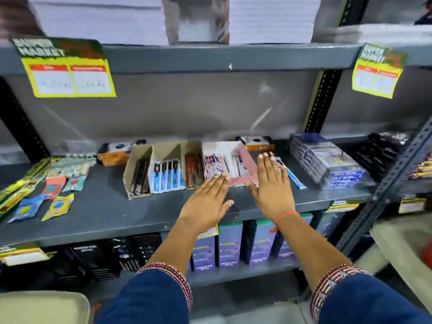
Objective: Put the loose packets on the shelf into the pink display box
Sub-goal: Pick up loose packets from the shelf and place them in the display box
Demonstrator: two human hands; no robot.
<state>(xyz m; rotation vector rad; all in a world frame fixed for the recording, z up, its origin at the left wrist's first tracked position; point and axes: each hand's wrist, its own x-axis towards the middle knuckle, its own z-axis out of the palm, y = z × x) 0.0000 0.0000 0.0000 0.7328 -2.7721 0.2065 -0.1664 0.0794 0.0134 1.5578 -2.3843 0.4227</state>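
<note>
Head view: pink display box (243, 157) runs front-to-back, packets (219, 166) lengthwise inside; both hands' fingers flat, empty.

Pink box and packets on the grey shelf

The pink box (243, 160) lies open mid-shelf, its low front toward the shelf's front edge, with packets (216, 166) standing in rows inside. A loose blue packet (293, 175) lies flat just right of it.

Even, bright shop light, hardly any shadow; motion blur smears the price tags (69, 67) and edges, and the uprights (326, 101) bow outward.
</note>
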